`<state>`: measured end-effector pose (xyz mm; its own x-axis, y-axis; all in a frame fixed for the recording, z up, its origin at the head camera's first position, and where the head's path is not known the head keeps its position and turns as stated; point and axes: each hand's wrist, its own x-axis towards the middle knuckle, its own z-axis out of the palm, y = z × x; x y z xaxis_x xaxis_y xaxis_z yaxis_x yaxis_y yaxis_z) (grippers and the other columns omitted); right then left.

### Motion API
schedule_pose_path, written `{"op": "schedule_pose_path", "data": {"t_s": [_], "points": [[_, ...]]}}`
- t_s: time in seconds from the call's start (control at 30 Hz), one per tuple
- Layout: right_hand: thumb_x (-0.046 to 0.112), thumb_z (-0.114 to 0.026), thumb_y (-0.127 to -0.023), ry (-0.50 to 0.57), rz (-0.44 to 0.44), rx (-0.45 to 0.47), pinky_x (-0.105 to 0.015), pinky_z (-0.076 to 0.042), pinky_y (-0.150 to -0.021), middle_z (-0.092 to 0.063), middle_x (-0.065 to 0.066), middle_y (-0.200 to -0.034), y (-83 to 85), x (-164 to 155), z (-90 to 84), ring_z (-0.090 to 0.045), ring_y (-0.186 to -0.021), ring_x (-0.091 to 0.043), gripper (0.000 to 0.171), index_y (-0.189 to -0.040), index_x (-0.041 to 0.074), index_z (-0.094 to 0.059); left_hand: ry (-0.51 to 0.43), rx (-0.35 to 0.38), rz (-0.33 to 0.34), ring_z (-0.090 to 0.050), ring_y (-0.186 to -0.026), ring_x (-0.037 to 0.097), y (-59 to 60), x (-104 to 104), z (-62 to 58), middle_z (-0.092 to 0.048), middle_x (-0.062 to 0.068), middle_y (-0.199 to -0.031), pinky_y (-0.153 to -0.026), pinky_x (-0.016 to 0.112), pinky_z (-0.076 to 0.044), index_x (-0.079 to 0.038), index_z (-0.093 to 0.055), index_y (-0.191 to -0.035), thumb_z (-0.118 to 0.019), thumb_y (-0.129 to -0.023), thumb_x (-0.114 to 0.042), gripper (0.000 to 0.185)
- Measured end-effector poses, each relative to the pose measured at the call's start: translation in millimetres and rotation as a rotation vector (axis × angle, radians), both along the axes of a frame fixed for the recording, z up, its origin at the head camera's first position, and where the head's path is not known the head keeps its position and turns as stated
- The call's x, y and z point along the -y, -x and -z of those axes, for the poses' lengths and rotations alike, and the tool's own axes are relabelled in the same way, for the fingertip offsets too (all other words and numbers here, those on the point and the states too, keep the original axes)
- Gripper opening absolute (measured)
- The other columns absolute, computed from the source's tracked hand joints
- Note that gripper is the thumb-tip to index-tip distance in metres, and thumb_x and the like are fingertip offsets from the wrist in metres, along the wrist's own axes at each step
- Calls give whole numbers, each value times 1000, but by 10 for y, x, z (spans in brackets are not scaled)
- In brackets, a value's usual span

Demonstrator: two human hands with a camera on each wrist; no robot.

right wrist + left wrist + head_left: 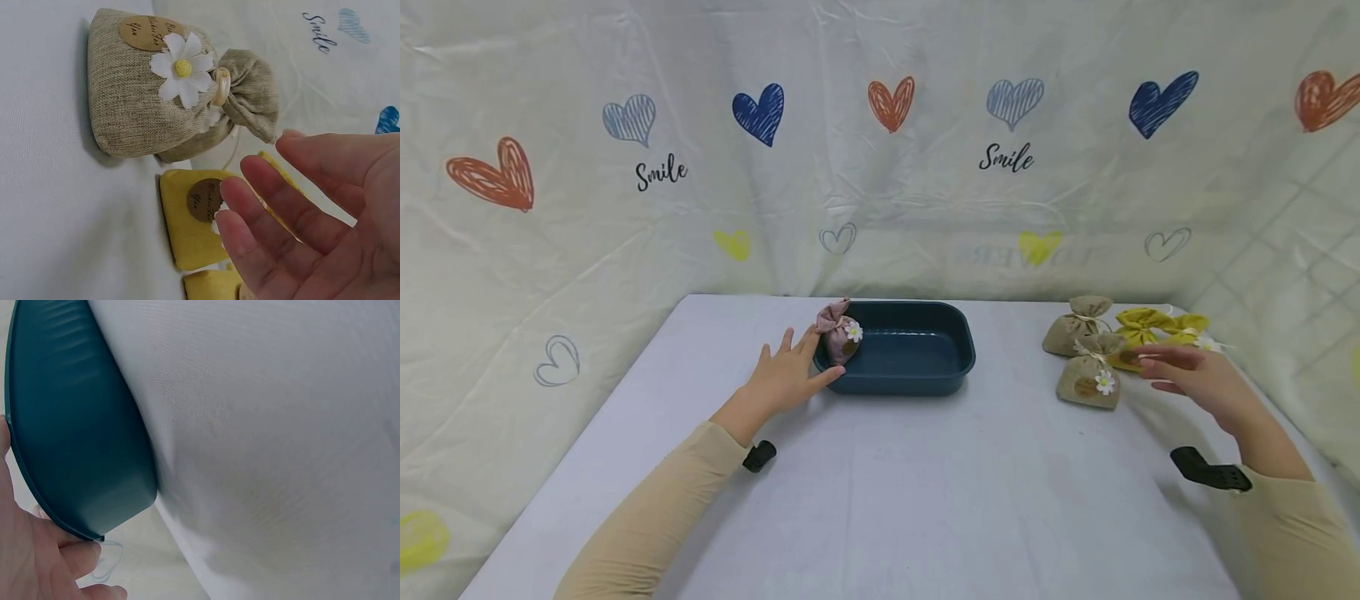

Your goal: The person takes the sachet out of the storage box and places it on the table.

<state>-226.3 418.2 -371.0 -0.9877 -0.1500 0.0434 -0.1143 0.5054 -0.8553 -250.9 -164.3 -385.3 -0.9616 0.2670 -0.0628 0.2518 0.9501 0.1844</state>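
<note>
A dark teal tub stands near the back of the table, with a pink drawstring sachet leaning upright inside its left end. My left hand rests at the tub's left front corner, fingers spread and thumb at the front rim. In the left wrist view, its fingertips lie at the rim of the tub. My right hand hovers beside a beige sachet bearing a white flower, its fingers loosely extended and holding nothing. A yellow sachet sits just behind those fingers.
A second beige sachet stands behind the front one, and another yellow sachet is at the right. White cloth covers the table. A curtain printed with hearts hangs along the back and sides.
</note>
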Motion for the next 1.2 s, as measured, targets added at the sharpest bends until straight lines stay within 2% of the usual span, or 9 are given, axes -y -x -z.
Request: {"op": "schedule_pose_path", "data": {"t_s": [0.23, 0.33, 0.47, 0.57, 0.7, 0.83, 0.97, 1.07, 1.2], "points": [[8, -60, -104, 56, -7, -40, -13, -54, -72, -68, 28, -101, -55, 64, -96, -66, -88, 8, 36, -105, 42, -72, 2, 5, -1, -7, -155, 43, -1, -1, -2, -14, 10, -171, -115, 73, -12, -4, -21, -164, -41, -102, -69, 92], [10, -62, -104, 41, -10, -81, -12, -53, -73, -69, 27, -102, -73, 136, -166, -66, -89, 8, 25, -110, 30, -76, 2, 3, -1, -7, -155, 43, -3, -3, -5, -14, 10, -171, -115, 72, -11, -4, -21, -164, -41, -102, -69, 92], [12, -64, -103, -61, -5, -150, -11, -51, -73, -68, 28, -103, -87, 268, -273, -65, -89, 9, 19, -118, 14, -75, 6, 1, -1, -8, -155, 42, -8, -7, -14, -14, 10, -171, -115, 72, -12, -4, -20, -164, -40, -102, -69, 91], [14, -65, -103, -109, -2, -154, -10, -51, -74, -66, 30, -103, -82, 358, -327, -63, -90, 10, 24, -123, 2, -71, 7, 6, -3, -8, -155, 42, -10, -9, -18, -13, 10, -171, -116, 72, -11, -5, -20, -164, -39, -102, -69, 91], [11, -64, -103, -88, -26, -144, -11, -52, -75, -66, 28, -104, -59, 441, -352, -64, -92, 11, 34, -128, -12, -62, 1, 8, -4, -7, -155, 43, -12, -11, -16, -13, 10, -171, -115, 72, -11, -5, -20, -164, -40, -102, -69, 91], [11, -65, -103, -84, -35, -138, -10, -52, -75, -67, 25, -103, -53, 525, -398, -64, -91, 10, 31, -128, -8, -64, 0, 3, -3, -8, -155, 43, -13, -8, -12, -14, 10, -171, -115, 72, -11, -4, -21, -164, -40, -102, -68, 91], [11, -65, -103, -62, -52, -115, -12, -53, -75, -68, 25, -101, -35, 619, -456, -65, -90, 8, 19, -119, 18, -72, 1, -2, -1, -8, -154, 43, -12, -5, -12, -14, 10, -171, -115, 72, -12, -4, -21, -164, -41, -102, -68, 91], [9, -65, -102, -35, -70, -112, -13, -54, -75, -68, 25, -100, -9, 688, -493, -66, -90, 7, 26, -110, 34, -70, 6, -4, 2, -9, -154, 43, -12, -1, -13, -14, 10, -171, -115, 72, -13, -4, -22, -164, -40, -102, -69, 91], [8, -66, -102, -51, -90, -135, -13, -54, -74, -68, 25, -99, 35, 783, -514, -66, -90, 6, 24, -111, 30, -71, 5, -2, 3, -9, -154, 43, -12, 0, -16, -14, 10, -171, -115, 72, -13, -4, -22, -163, -40, -102, -69, 91]]}}
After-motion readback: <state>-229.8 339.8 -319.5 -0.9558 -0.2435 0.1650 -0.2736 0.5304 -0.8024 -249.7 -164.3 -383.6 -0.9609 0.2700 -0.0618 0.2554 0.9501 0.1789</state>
